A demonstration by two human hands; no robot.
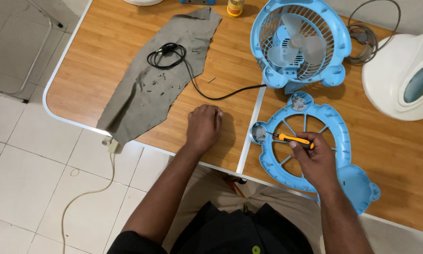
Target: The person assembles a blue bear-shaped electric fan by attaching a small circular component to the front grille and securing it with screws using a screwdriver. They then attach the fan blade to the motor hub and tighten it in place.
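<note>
white appliance [404, 80] cut off right, screws [157, 80] tiny
</note>
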